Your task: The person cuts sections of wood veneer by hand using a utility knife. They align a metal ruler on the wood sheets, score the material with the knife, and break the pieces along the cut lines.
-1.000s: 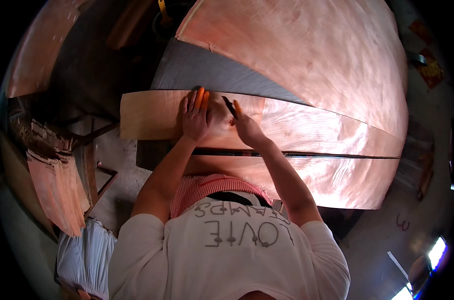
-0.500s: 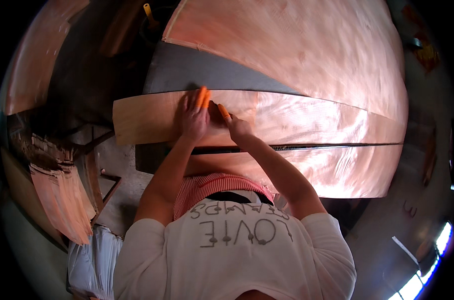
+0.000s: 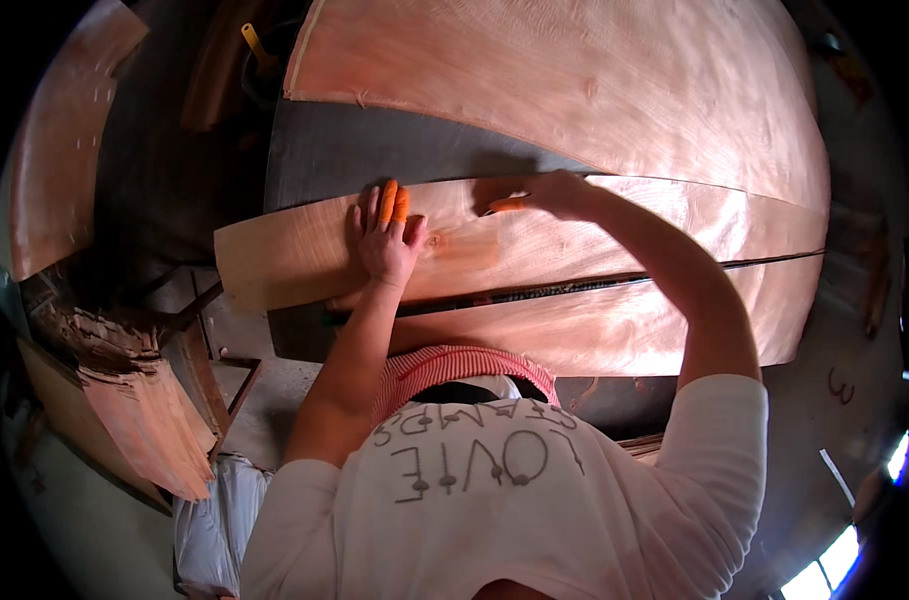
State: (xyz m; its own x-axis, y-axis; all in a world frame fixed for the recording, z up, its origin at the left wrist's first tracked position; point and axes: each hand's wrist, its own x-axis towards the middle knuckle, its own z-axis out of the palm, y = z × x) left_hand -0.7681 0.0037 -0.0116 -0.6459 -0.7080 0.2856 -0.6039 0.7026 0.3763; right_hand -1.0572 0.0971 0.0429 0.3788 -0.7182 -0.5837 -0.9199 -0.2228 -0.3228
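Observation:
A long strip of pale wood veneer (image 3: 305, 250) lies across the dark tabletop (image 3: 375, 140) in front of me. My left hand (image 3: 387, 245) rests flat on the strip with its fingers spread, two of them wearing orange finger covers. A small knot mark shows in the wood beside its thumb. Farther right, my right hand (image 3: 560, 195) is bent over the strip's far edge, fingers closed, one in an orange cover. A small dark bit shows at its fingertips, too small to name. Below the strip, a long dark gap or bar (image 3: 515, 294) separates it from another veneer piece (image 3: 595, 340).
A big veneer sheet (image 3: 575, 80) covers the far right of the table. Torn veneer sheets (image 3: 150, 420) hang at the left, above a white plastic bag (image 3: 215, 520). A yellow-handled tool (image 3: 259, 48) stands at the far left, near another veneer sheet (image 3: 60, 150).
My right hand has moved right and away from me, from near the left hand to the strip's far edge. The left hand now lies flatter. The whole view has turned slightly.

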